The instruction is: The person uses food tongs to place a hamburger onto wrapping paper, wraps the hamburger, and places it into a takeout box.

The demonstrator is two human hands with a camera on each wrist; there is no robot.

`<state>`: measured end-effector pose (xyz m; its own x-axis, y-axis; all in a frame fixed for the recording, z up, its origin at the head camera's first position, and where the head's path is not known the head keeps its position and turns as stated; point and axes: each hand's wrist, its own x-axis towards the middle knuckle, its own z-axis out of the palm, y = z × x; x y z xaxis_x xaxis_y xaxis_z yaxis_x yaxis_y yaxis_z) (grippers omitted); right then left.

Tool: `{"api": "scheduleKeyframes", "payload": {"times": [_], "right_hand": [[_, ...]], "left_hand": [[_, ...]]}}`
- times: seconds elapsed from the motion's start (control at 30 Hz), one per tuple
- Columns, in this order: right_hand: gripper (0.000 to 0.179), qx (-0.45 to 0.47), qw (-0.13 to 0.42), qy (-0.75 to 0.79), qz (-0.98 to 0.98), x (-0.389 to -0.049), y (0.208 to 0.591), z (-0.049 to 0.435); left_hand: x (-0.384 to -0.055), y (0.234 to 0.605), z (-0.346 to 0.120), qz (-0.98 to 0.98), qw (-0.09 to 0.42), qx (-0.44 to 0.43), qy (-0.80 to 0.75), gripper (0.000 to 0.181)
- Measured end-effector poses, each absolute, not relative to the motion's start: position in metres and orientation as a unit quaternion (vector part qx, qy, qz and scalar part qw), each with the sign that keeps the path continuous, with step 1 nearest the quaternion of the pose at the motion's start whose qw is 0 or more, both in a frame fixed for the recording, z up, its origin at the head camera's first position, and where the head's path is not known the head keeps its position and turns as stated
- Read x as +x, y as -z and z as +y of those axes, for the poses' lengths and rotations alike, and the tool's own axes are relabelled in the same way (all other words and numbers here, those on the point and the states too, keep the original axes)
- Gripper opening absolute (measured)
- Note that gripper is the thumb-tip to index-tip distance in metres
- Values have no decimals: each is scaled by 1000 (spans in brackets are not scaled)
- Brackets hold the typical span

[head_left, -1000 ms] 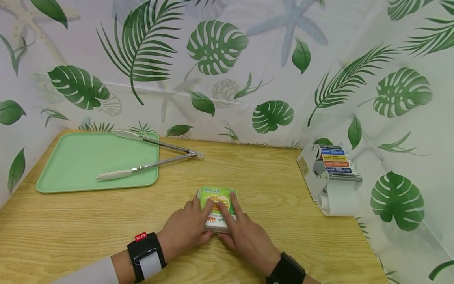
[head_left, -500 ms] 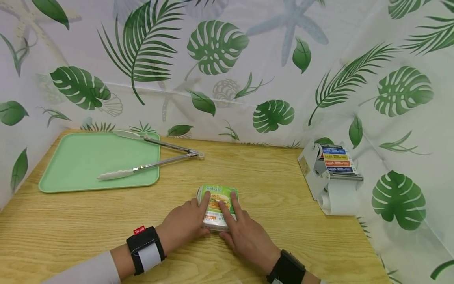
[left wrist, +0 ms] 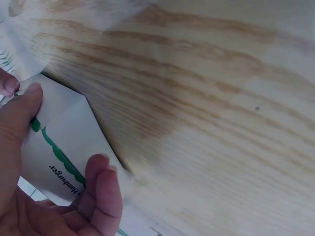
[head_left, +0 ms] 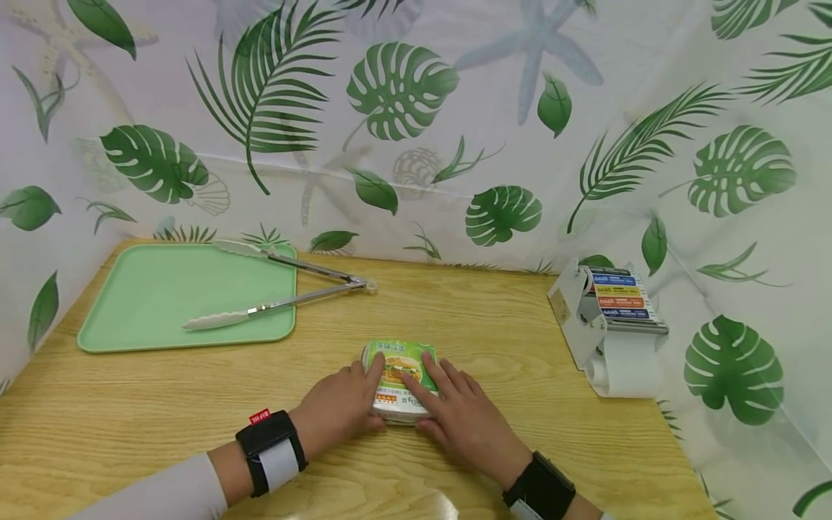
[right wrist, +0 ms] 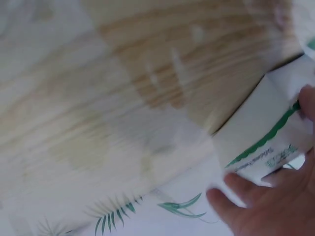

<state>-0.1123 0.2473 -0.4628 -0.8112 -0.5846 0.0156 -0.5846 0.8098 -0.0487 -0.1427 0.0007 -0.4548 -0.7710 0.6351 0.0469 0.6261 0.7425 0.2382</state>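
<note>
A burger box (head_left: 404, 352), green and white with a picture of a burger on its lid, lies on the wooden table before me. My left hand (head_left: 334, 408) holds its left side, index finger along the lid and thumb at the near edge. In the left wrist view that thumb presses a folded white flap (left wrist: 64, 110), with other fingers curled beside the wall. My right hand (head_left: 471, 422) is at the right side. Two of its straight fingers touch the lid, its thumb is near the front edge, and the other fingers spread off to the side of the box wall (right wrist: 248, 130).
Metal tongs with pale tips (head_left: 217, 321) lie spread partly over a light green tray (head_left: 149, 296) at the back left. A label dispenser (head_left: 565, 310) with a roll of coloured labels (head_left: 617, 289) stands at the right. A leaf-printed cloth (head_left: 429, 166) hangs behind the table.
My right hand has shifted slightly right and its outer fingers have spread. My left index finger has slid back to the left edge of the lid, uncovering the burger picture. The box has hardly moved.
</note>
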Motion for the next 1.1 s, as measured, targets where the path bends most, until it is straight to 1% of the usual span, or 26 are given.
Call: {"api": "scheduleKeyframes", "payload": {"times": [0.1, 0.17, 0.3, 0.4, 0.53, 0.63, 0.77, 0.83, 1.0, 1.1], "right_hand": [[71, -299, 11, 47, 953, -110, 463, 247], [72, -288, 34, 83, 953, -110, 462, 247], [69, -257, 78, 169, 948, -111, 459, 247], [66, -238, 88, 209, 944, -112, 457, 246], [67, -237, 65, 199, 949, -112, 458, 244], [67, -250, 37, 159, 954, -113, 459, 242], [68, -262, 17, 102, 960, -113, 460, 240], [72, -268, 8, 84, 960, -114, 461, 239], [78, -285, -32, 63, 956, -115, 462, 234], [73, -289, -59, 57, 954, -116, 463, 231]], "left_hand": [[-145, 456, -3, 923, 32, 349, -160, 102], [-147, 456, -7, 912, 65, 352, -202, 102], [-152, 451, -15, 888, 143, 341, -272, 96], [-154, 449, -20, 884, 163, 335, -283, 93], [-155, 448, -23, 886, 146, 343, -276, 93], [-155, 450, -23, 890, 126, 349, -266, 94], [-155, 453, -22, 894, 102, 363, -241, 93], [-156, 453, -21, 896, 93, 372, -226, 92], [-157, 452, -21, 896, 84, 383, -206, 88], [-158, 452, -22, 896, 83, 385, -204, 87]]}}
